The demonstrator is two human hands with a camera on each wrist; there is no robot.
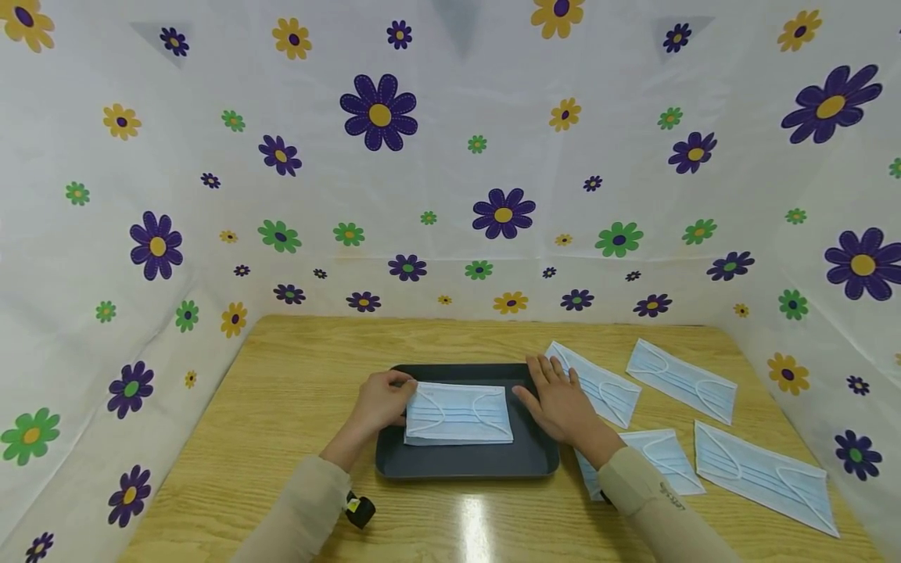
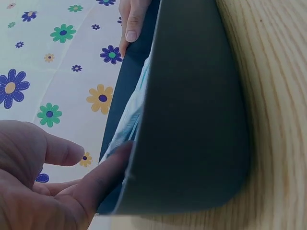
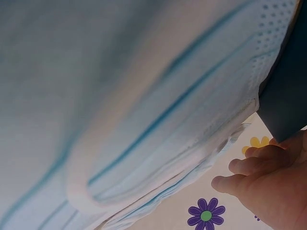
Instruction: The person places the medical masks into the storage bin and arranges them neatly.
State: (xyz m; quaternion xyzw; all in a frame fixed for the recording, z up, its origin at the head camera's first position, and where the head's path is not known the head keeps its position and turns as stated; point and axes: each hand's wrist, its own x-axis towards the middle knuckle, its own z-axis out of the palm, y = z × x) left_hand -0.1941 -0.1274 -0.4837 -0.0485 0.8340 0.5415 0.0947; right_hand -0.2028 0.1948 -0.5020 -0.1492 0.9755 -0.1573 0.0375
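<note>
A dark grey tray [image 1: 468, 463] lies on the table with light blue pleated face masks [image 1: 459, 414] stacked in it, ear loops up. At the stack's left end is my left hand [image 1: 383, 403]. In the left wrist view, its thumb [image 2: 64, 150] stands apart from the finger [image 2: 108, 165] that reaches inside the tray wall by the masks. Over the tray's right rim lies my right hand [image 1: 559, 403], fingers extended and spread, holding nothing. In the right wrist view, that hand [image 3: 273, 177] is beside the tray's dark corner, and a mask [image 3: 144, 110] fills the foreground.
Right of the tray, several loose masks lie on the wooden table [image 1: 296, 375]: one behind the right hand [image 1: 605, 391], one at the far right back [image 1: 683, 379], one at the right front [image 1: 763, 473], and some under the right forearm [image 1: 665, 461]. Flowered white cloth [image 1: 450, 180] surrounds the table.
</note>
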